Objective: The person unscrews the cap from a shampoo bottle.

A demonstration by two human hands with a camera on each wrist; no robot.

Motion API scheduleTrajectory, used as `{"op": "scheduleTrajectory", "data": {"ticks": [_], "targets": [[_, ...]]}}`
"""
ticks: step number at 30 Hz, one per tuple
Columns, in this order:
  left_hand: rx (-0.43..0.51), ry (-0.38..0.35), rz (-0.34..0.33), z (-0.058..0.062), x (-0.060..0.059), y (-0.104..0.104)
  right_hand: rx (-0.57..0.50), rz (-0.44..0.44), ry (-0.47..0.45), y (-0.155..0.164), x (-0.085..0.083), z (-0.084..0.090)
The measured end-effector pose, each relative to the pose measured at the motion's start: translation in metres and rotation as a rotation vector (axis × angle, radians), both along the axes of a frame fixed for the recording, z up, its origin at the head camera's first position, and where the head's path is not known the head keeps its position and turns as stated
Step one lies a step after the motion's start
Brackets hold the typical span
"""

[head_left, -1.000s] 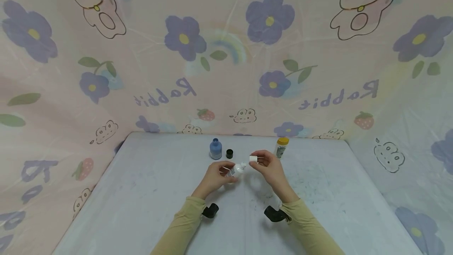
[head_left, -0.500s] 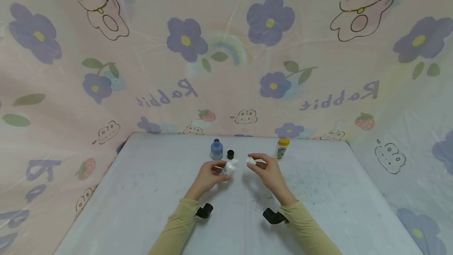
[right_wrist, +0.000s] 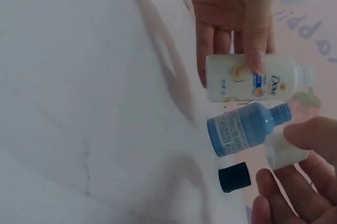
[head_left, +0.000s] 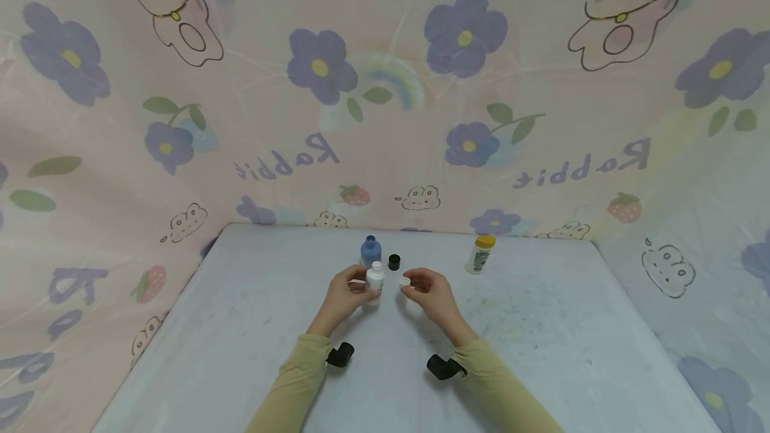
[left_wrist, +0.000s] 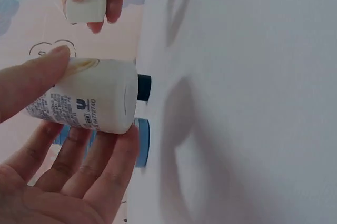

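My left hand [head_left: 344, 296] holds a small white bottle [head_left: 375, 278] upright above the table, thumb on one side and fingers on the other. The bottle's neck is uncapped, and its printed label shows in the right wrist view. My right hand [head_left: 434, 296] pinches a white cap [head_left: 405, 281] between thumb and fingers, a short way to the right of the bottle. Behind the white bottle stands a blue bottle [right_wrist: 239, 129] with an open neck. A black cap [head_left: 394, 262] sits on the table beside it.
A pale bottle with a yellow cap [head_left: 480, 254] stands toward the back right of the white table [head_left: 271, 286]. A patterned curtain [head_left: 385, 119] rises behind the table's far edge and along both sides.
My left hand has moved left and turned the white bottle from tilted to upright. My right hand has shifted left with the white cap, turning it over. The other bottles stay put.
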State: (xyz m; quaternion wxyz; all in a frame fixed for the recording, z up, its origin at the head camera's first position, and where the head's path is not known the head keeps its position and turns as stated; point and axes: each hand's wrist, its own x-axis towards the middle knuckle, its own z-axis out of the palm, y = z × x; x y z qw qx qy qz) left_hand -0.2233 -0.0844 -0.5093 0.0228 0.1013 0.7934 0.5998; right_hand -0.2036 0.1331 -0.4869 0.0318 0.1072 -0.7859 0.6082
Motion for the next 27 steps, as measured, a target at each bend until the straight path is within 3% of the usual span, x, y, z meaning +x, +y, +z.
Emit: {"op": "scheduleTrajectory", "data": {"ticks": [6, 10, 14, 20, 27], "targets": [[0.01, 0.024, 0.056, -0.003, -0.007, -0.002, -0.009, 0.032, -0.004, -0.003, -0.003, 0.006], [0.011, 0.049, 0.101, -0.005, -0.013, -0.001, -0.022, 0.014, -0.015, -0.002, -0.018, -0.015], [0.008, 0.046, 0.132, -0.008, -0.017, 0.0, 0.036, -0.022, -0.017, -0.001, -0.034, -0.034], [0.049, 0.018, 0.16, -0.007, -0.021, 0.004, 0.131, -0.019, 0.042, -0.001, -0.044, -0.042], [0.076, -0.002, 0.189, -0.008, -0.025, 0.006, 0.132, -0.001, 0.062, -0.007, -0.049, -0.046]]}}
